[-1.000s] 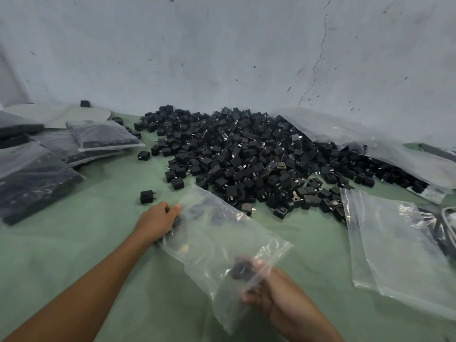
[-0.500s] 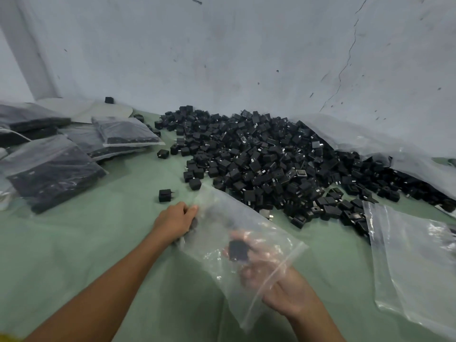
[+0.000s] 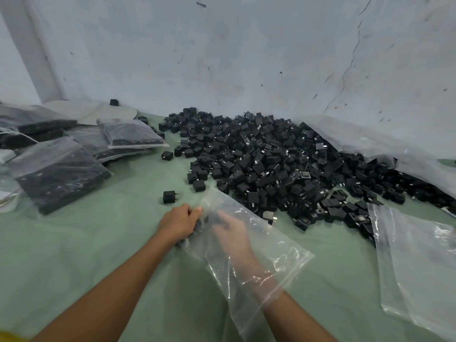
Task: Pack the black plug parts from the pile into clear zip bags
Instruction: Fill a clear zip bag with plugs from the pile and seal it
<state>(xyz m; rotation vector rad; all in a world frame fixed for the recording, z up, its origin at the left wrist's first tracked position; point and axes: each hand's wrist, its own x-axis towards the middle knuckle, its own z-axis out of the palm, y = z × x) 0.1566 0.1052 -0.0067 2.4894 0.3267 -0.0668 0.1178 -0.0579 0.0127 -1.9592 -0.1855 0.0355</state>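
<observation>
Beside the pile (image 3: 271,169), our left fingers (image 3: 195,211) pinch the bag (image 3: 276,253) steady for our right hand (image 3: 230,233) inside, its grip unreadable.

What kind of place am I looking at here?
Likely a small packing workshop: a big pile of black plug parts lies on a green surface, with filled clear bags stacked at left.

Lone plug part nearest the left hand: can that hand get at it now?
Likely yes: the lone plug part lies just beyond the left hand, bare cloth between, but that hand grips the clear zip bag.
</observation>
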